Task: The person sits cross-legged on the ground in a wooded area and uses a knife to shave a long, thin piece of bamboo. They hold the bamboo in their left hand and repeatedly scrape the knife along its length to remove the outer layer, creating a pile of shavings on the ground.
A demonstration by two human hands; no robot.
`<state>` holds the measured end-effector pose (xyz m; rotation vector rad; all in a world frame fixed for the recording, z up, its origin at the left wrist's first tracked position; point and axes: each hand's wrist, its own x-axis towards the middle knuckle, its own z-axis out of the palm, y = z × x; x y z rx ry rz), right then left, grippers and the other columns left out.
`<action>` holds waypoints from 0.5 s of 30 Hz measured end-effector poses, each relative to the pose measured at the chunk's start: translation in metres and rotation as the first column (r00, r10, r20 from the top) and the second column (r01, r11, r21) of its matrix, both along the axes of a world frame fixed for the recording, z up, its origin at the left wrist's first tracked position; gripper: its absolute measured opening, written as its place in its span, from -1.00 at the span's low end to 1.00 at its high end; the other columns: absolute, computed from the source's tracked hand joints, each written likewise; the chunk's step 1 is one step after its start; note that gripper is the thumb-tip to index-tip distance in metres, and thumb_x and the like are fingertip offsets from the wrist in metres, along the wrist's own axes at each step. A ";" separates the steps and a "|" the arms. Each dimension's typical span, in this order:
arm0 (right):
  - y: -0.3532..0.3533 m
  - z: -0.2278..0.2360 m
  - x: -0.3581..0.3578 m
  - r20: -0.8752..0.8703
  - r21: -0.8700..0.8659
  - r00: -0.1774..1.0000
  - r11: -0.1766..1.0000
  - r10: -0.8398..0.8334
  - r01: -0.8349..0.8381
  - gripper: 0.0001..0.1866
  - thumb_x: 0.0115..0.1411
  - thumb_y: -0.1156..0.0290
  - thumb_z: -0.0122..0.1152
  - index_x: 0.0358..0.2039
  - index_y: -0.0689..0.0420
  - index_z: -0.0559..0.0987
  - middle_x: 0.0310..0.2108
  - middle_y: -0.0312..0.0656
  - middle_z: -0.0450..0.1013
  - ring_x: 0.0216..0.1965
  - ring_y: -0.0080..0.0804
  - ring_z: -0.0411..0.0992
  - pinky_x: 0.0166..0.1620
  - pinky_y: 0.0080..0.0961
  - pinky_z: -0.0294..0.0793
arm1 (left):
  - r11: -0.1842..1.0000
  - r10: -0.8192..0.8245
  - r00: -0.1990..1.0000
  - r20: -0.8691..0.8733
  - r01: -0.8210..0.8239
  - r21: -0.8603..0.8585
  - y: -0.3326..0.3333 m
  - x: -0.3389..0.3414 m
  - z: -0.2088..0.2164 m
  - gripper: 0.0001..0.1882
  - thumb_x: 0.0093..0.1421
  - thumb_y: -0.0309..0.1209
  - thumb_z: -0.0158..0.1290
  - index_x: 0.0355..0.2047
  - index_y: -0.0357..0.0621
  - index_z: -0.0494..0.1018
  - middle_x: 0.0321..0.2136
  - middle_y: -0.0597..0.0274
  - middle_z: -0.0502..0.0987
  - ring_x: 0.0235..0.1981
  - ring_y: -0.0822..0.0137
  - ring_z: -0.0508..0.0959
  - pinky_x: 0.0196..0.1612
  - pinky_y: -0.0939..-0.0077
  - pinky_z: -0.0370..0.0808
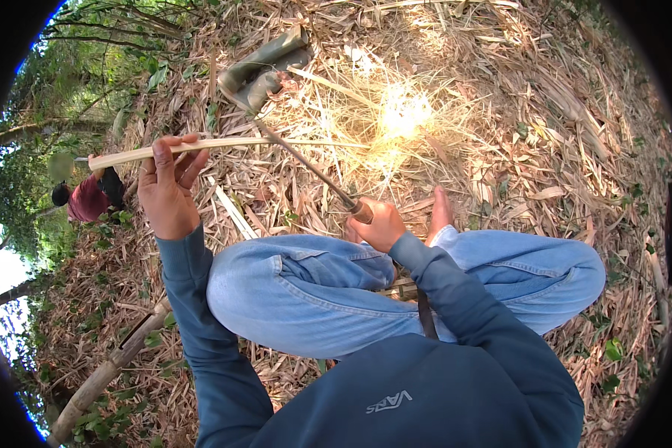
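Note:
My left hand (173,187), raised at the left, pinches a long pale bamboo strip (131,154) between thumb and fingers. The strip runs roughly level to the right and thins toward its far end. Around the wooden handle of a knife (315,173) my right hand (384,225) is closed, in front of my crossed legs. The narrow dark blade slants up and left and crosses the strip right of my left hand. Whether the edge bites into the strip, I cannot tell.
Curly pale shavings (403,123) lie sunlit ahead of my bare foot (440,209). Green rubber boots (265,71) lie beyond the strip. Dry leaves cover the ground. A pole (112,366) lies at lower left. Another person (89,200) in a red top is farther off, left.

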<state>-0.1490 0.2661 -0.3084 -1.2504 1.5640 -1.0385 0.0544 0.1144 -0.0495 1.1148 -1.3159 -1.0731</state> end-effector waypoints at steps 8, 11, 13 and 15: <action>-0.002 0.004 -0.009 0.048 0.155 0.998 0.987 0.028 -0.035 -0.72 -0.02 0.22 0.17 -0.36 0.13 0.58 -0.48 0.02 0.51 -0.40 -0.08 0.52 -0.29 -0.29 0.48 | 1.000 -0.008 1.000 -0.013 0.009 0.027 0.001 -0.004 0.000 -0.69 0.29 -0.21 -0.09 -0.28 -0.25 0.41 -0.29 -0.01 0.53 -0.32 0.24 0.59 -0.27 0.48 0.64; -0.002 0.000 -0.012 -0.017 0.116 0.998 0.991 0.063 -0.061 -0.70 -0.01 0.20 0.16 -0.34 0.13 0.58 -0.48 0.04 0.51 -0.39 -0.05 0.51 -0.28 -0.28 0.48 | 0.999 -0.020 1.000 -0.006 0.020 0.043 0.000 -0.005 0.000 -0.69 0.30 -0.21 -0.10 -0.29 -0.25 0.40 -0.29 -0.01 0.53 -0.31 0.23 0.59 -0.26 0.47 0.64; -0.004 -0.005 -0.015 -0.064 0.264 0.998 0.964 0.004 0.013 -0.69 0.01 0.18 0.16 -0.35 0.15 0.58 -0.48 0.06 0.51 -0.39 -0.03 0.50 -0.27 -0.26 0.48 | 0.997 -0.047 0.999 0.012 0.046 0.060 -0.001 -0.006 0.000 -0.69 0.30 -0.21 -0.10 -0.29 -0.26 0.40 -0.29 -0.02 0.53 -0.29 0.22 0.59 -0.25 0.46 0.64; -0.006 -0.011 -0.018 -0.179 0.344 0.983 0.934 -0.036 0.097 -0.67 0.02 0.15 0.17 -0.36 0.16 0.57 -0.48 0.07 0.50 -0.38 -0.01 0.50 -0.27 -0.25 0.48 | 0.999 -0.020 1.000 0.021 0.019 0.037 -0.001 -0.007 0.002 -0.68 0.29 -0.20 -0.09 -0.29 -0.26 0.40 -0.29 -0.01 0.52 -0.30 0.23 0.58 -0.25 0.46 0.64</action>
